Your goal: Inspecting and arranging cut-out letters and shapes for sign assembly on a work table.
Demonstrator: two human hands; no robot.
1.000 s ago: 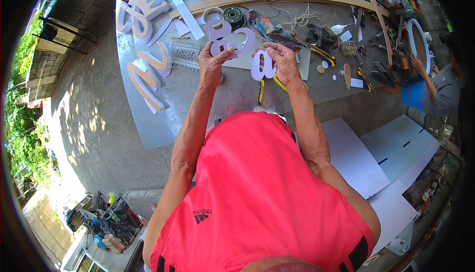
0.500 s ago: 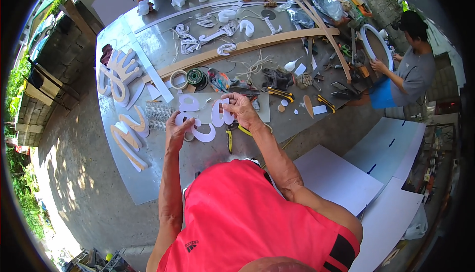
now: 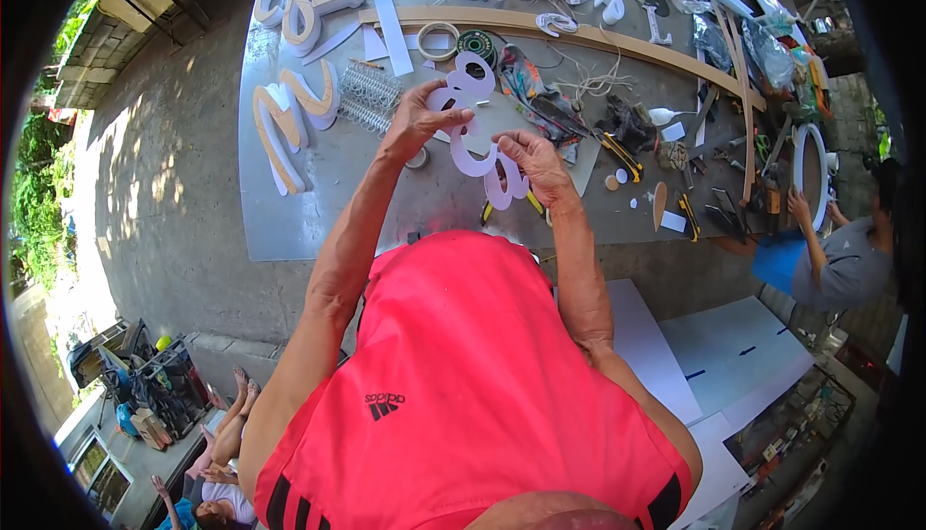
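Note:
My left hand (image 3: 422, 123) pinches flat white cut-out letters (image 3: 473, 156) with curved, looping outlines, held above the near side of the metal table (image 3: 386, 231). My right hand (image 3: 542, 165) grips another white letter cutout (image 3: 504, 186) just below and right of them. The pieces overlap in view, and I cannot tell whether they touch. A yellow-handled tool (image 3: 487, 212) lies partly hidden under the right-hand cutout. Left of my left hand sit metal coil springs (image 3: 369, 96) and a thick script letter with a tan face (image 3: 280, 139).
A tape roll (image 3: 439, 41), a green spool (image 3: 476, 41) and yellow utility knives (image 3: 620, 156) lie on the table. Long tan strips (image 3: 579, 36) cross it. At right a co-worker (image 3: 849, 250) holds a white oval ring (image 3: 810, 178). White sheets (image 3: 738, 356) lie behind my right side.
My view has tilted and shifted. The right-hand letter has come down beneath the left-hand cutouts; before, it was held up beside them.

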